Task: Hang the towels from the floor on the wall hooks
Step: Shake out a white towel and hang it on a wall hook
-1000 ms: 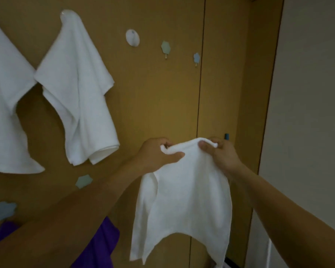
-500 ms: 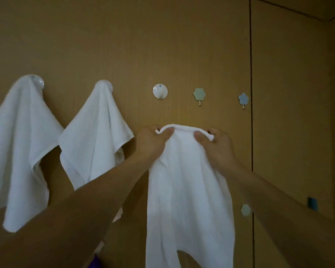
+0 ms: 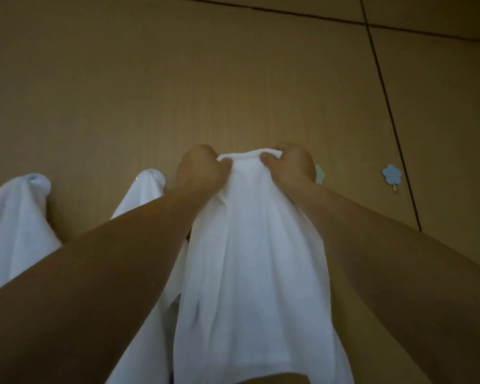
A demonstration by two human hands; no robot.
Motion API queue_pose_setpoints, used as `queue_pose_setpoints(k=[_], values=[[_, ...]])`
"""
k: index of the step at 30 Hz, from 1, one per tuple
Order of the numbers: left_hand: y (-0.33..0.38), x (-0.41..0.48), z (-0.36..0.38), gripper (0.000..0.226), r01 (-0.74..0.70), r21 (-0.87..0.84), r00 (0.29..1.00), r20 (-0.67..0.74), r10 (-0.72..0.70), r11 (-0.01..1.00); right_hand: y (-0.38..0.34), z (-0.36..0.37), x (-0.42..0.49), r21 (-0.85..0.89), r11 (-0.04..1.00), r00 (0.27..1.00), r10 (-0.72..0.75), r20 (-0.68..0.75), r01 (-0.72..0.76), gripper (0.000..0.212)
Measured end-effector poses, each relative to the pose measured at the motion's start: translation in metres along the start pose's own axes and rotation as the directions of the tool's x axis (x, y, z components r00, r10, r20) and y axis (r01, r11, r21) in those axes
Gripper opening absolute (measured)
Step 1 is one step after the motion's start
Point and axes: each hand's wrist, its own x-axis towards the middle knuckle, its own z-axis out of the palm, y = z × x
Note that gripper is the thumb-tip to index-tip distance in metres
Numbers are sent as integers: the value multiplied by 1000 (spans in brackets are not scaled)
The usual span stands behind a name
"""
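White terry cloth fills the centre of the frame: a towel (image 3: 250, 259) held up against the wall (image 3: 178, 79), its top hem bunched into a short ridge just above the middle of the picture and its body falling in soft folds to the bottom edge. The left hand (image 3: 198, 169) pinches the hem at the left end of that ridge, fingers curled shut over the cloth and thumb pressed to the front. The right hand (image 3: 293, 162) grips the right end in the same way, closed on the fabric, so the two hands sit near each other with only the ridge between them. Both bare forearms run in from the lower corners.

Behind the left forearm, a second towel (image 3: 143, 195) hangs from a hook whose rounded top shows as a pale bump under the cloth. Further left, near the frame's edge, a third towel (image 3: 14, 225) drapes from another covered hook. Just beside the right hand's wrist a pale green hook (image 3: 320, 174) peeks out, mostly hidden. Well to the right sits a blue flower-shaped hook (image 3: 391, 174) with a small metal peg below it. Whether the held hem already touches a hook behind it cannot be told, since the cloth covers that spot. Dark seams cross the tan wall panels at the upper right.
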Motion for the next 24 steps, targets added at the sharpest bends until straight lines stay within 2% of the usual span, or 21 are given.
queue_pose_setpoints(k=[3, 5, 8, 10, 12, 14, 15, 16, 17, 18, 19, 20, 21, 22, 24], values=[[-3, -4, 1, 23, -14, 109, 999, 40, 10, 994, 12, 9, 1, 1, 1000, 999, 18, 28, -18, 14], [-2, -8, -5, 26, 100, 79, 977, 180, -113, 992, 16, 11, -2, -15, 999, 995, 51, 84, -50, 14], [6, -15, -19, 25, 366, 21, 844, 414, -341, 930, 19, 2, -6, 115, 977, 968, 156, 198, -181, 19], [10, -16, -22, 22, 368, 113, 798, 470, -376, 923, 22, -1, -7, 169, 950, 933, 205, 296, -262, 21], [13, -17, -22, 28, 287, 257, 772, 508, -382, 923, 19, -2, -9, 59, 966, 915, 216, 341, -250, 28], [17, -21, -21, 35, 241, 353, 753, 521, -403, 904, 16, -4, -12, -194, 973, 955, 174, 239, -129, 39], [19, -24, -21, 39, 190, 402, 782, 490, -386, 896, 16, -4, -15, -321, 947, 988, 75, 138, -27, 42], [21, -28, -19, 42, 97, 486, 850, 414, -327, 868, 17, -5, -19, -396, 912, 994, -90, 58, 105, 41], [22, -31, -17, 46, -37, 614, 932, 306, -195, 788, 19, -4, -24, -417, 875, 964, -264, 18, 247, 37], [24, -35, -14, 48, -162, 736, 973, 228, -15, 658, 21, -4, -30, -391, 844, 922, -386, 33, 368, 32], [25, -38, -11, 48, -267, 793, 964, 216, 157, 547, 23, -2, -35, -324, 832, 890, -449, 83, 450, 27], [28, -42, -10, 45, -366, 781, 927, 254, 278, 506, 26, 1, -39, -241, 845, 878, -454, 149, 478, 25], [28, -44, -8, 37, -448, 718, 892, 313, 327, 533, 27, 4, -42, -163, 875, 883, -421, 207, 455, 26], [29, -48, -9, 26, -497, 605, 868, 368, 335, 623, 27, 4, -45, -95, 909, 894, -374, 246, 406, 28], [28, -55, -10, 5, -450, 375, 866, 407, 292, 811, 26, 4, -47, 13, 951, 911, -299, 284, 308, 31]])
